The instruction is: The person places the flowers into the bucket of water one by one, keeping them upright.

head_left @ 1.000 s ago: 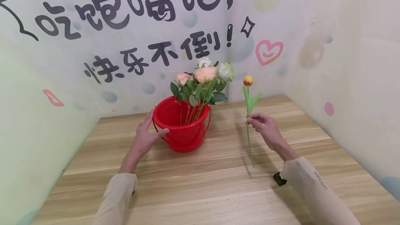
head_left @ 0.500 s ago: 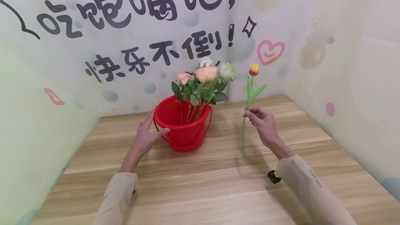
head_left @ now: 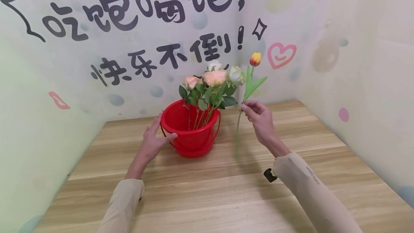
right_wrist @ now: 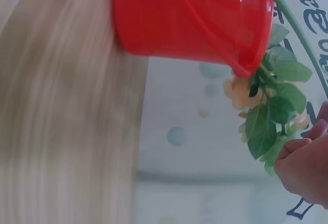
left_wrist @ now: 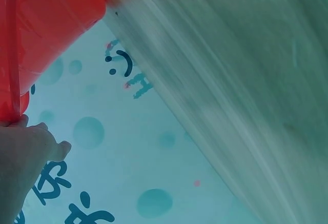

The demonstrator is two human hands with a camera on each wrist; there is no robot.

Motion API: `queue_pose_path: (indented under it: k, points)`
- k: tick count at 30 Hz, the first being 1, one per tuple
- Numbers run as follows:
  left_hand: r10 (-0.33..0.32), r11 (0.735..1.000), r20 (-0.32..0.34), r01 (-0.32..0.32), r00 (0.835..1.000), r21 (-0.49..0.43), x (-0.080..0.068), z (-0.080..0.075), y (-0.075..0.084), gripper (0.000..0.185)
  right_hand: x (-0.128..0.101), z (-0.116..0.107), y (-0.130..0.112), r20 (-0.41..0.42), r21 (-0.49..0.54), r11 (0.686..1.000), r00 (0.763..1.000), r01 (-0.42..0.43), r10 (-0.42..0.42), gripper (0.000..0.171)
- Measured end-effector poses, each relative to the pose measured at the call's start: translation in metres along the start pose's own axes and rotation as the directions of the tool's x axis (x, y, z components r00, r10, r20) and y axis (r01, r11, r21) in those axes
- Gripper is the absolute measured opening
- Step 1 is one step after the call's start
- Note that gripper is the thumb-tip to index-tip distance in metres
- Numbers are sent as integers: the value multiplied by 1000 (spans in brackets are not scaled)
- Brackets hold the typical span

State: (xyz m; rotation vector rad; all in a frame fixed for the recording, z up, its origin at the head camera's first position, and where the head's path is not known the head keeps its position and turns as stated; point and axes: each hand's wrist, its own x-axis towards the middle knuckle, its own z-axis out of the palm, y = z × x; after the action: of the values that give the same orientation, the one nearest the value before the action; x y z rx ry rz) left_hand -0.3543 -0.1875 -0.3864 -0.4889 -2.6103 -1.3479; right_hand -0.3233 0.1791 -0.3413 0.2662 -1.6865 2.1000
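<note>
A red bucket point(head_left: 193, 144) stands on the wooden table, holding several artificial roses point(head_left: 216, 77), peach and white, with green leaves. My left hand point(head_left: 151, 144) rests against the bucket's left side, fingers up near the rim and thumb stretched across the front; the left wrist view catches this hand point(left_wrist: 25, 152) at the red wall. To the right of the bucket, my right hand point(head_left: 261, 119) pinches an orange-yellow tulip point(head_left: 255, 59) by its stem, below the two leaves. The flower stays upright, leaning right, its stem hanging over the table beside the bucket.
The bucket's thin red handle point(head_left: 217, 132) hangs down at its right side. Behind the wooden table point(head_left: 207, 197) is a pale wall point(head_left: 136, 42) with black lettering, and walls flank both sides. A small black item point(head_left: 270, 175) shows under the right sleeve.
My right hand has carried the tulip left and upward, closer to the roses and the bucket. The left hand keeps its place on the bucket.
</note>
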Motion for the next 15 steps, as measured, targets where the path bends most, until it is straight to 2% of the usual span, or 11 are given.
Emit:
queue_pose_path:
  k: [8,15]
  points:
    - [-10,1000,0,10,1000,9,0,1,0,104,14,30,-8,-24,57,998,999,28,-27,12]
    - [-13,1000,-2,13,1000,2,-1,0,1,104,25,52,-8,-92,108,993,995,39,-29,14]
